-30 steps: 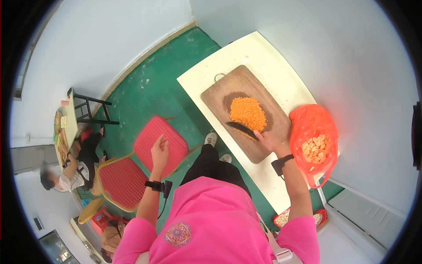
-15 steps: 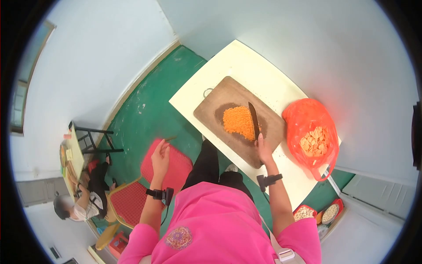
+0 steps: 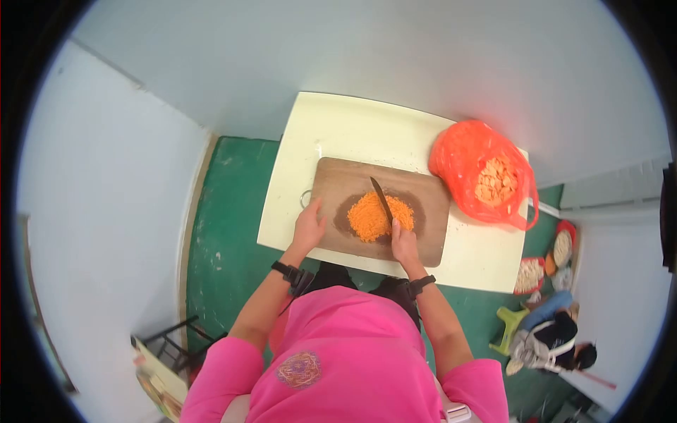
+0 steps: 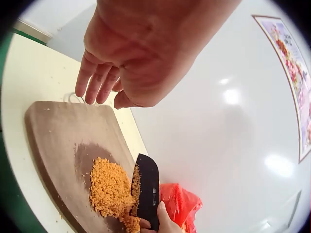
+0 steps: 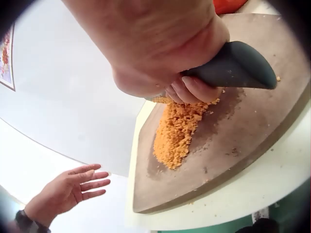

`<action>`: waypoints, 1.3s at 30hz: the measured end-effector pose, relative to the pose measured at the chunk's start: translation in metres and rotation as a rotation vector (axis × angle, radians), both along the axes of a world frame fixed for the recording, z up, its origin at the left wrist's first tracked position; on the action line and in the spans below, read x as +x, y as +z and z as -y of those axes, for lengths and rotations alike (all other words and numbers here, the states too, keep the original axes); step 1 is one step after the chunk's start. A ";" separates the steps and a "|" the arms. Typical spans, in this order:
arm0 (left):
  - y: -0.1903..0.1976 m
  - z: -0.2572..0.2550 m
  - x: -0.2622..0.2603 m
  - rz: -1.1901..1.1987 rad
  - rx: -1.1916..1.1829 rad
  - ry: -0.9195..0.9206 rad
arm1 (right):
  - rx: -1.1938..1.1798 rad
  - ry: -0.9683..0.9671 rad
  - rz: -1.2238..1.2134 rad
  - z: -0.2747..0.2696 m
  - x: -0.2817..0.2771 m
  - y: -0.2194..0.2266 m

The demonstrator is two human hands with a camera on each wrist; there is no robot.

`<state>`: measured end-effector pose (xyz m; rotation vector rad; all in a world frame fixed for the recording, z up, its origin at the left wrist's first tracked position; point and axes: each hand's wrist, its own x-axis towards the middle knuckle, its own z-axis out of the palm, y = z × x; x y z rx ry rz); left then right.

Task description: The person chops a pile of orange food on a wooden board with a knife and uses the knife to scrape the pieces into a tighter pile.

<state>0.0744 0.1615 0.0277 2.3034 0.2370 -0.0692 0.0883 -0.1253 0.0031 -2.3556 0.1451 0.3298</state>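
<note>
**Right fingers gripping a knife over orange crumbs**

A thin, crinkled red plastic bag (image 3: 458,166) is holding flat orange pieces (image 3: 496,181), sitting on the bench (image 3: 352,116) beyond the right fingers. Nearer, a wooden board (image 3: 338,180) is bearing a grainy mound of orange crumbs (image 3: 368,217), a darker patch spreading around it. The mound is lying between both hands' fingers. The right hand (image 3: 405,243) is wrapping its fingers round the smooth handle of the black knife (image 3: 381,197), whose broad blade, crumbs clinging to it, is extending ahead of them. The left hand (image 3: 309,227) is hovering near a metal ring (image 3: 302,199), its fingers extending, slightly spread, holding nothing.
</note>
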 end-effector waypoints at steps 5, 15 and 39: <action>-0.027 -0.009 0.050 -0.001 0.220 -0.390 | -0.045 -0.166 0.011 -0.024 -0.017 0.022; -0.029 0.005 0.075 -0.131 0.407 -0.561 | -0.099 -0.300 -0.047 -0.045 -0.024 0.009; -0.029 0.004 0.078 -0.189 0.391 -0.515 | -0.128 -0.381 -0.069 -0.044 -0.018 0.011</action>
